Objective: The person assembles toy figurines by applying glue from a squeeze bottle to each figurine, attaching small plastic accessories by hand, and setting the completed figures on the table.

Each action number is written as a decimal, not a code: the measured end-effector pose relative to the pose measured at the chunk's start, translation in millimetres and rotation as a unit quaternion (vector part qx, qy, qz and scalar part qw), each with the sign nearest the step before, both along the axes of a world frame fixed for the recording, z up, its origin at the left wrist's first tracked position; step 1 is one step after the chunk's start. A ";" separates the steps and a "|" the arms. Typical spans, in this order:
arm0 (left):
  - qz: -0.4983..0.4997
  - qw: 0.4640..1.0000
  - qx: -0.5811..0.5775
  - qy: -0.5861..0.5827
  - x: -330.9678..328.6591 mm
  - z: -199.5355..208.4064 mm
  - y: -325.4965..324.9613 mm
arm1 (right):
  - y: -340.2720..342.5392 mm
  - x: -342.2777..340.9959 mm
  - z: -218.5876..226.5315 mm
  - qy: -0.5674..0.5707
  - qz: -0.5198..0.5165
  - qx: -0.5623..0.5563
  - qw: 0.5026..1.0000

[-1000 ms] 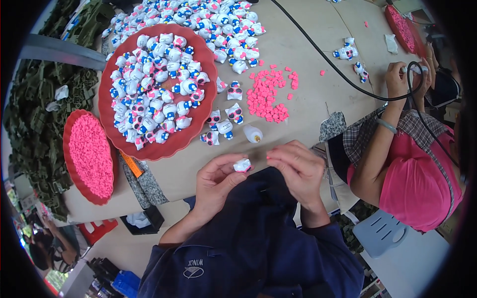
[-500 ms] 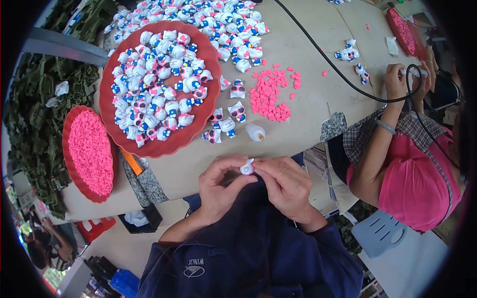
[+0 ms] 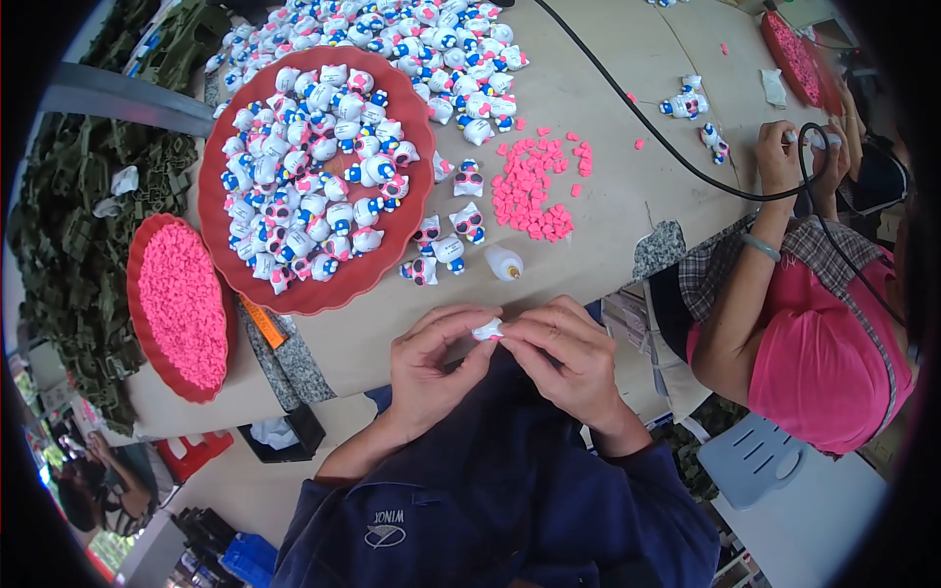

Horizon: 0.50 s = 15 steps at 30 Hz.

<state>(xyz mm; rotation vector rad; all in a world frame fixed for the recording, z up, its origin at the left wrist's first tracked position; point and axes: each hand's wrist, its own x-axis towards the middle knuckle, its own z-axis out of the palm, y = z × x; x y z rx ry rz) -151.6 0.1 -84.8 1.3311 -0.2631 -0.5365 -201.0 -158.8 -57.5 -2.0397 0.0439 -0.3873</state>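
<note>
Between my two hands, just off the table's front edge, I hold a small white cat figurine [image 3: 486, 330] with a bit of pink on its right side. My left hand [image 3: 431, 363] pinches its left side with thumb and fingers. My right hand [image 3: 567, 358] pinches the pink side, its fingertips hiding part of it. Beyond my hands lies a white squeeze bottle [image 3: 504, 263] with a yellowish tip. Several finished-looking figurines with pink sunglasses [image 3: 469, 222] lie to its left. A loose spread of small pink pieces [image 3: 534, 186] is farther out on the table.
A large red scalloped tray [image 3: 323, 302] holds many figurines, with a heap of figurines [image 3: 441, 44] behind it. Left stands a smaller red tray [image 3: 137, 294] of pink pieces beside dark green parts [image 3: 78, 235]. A black cable [image 3: 647, 122] crosses the table. A co-worker [image 3: 804, 363] sits at right.
The figurine has been turned in my fingers, so its white side now lies more sideways. Both hands stay nearly in place, and the view has shifted slightly.
</note>
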 end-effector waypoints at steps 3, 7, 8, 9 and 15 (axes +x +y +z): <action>0.003 0.999 0.029 -0.046 2.7 2.9 0.6 | 3.8 -0.6 -3.9 -0.039 -0.007 -0.023 0.999; 0.003 0.993 0.062 -0.100 8.1 7.3 5.2 | 8.4 0.9 -3.0 -0.058 -0.021 -0.016 0.998; 0.003 0.993 0.064 -0.101 11.3 10.7 7.9 | 8.8 0.8 -2.4 -0.056 -0.019 -0.005 0.998; 0.019 0.981 0.089 -0.174 16.9 16.7 11.6 | 8.4 1.5 -3.8 -0.057 -0.019 -0.003 0.998; 0.174 0.809 0.342 -0.445 53.9 42.4 21.5 | -5.8 9.8 -19.5 -0.022 -0.147 -0.033 0.988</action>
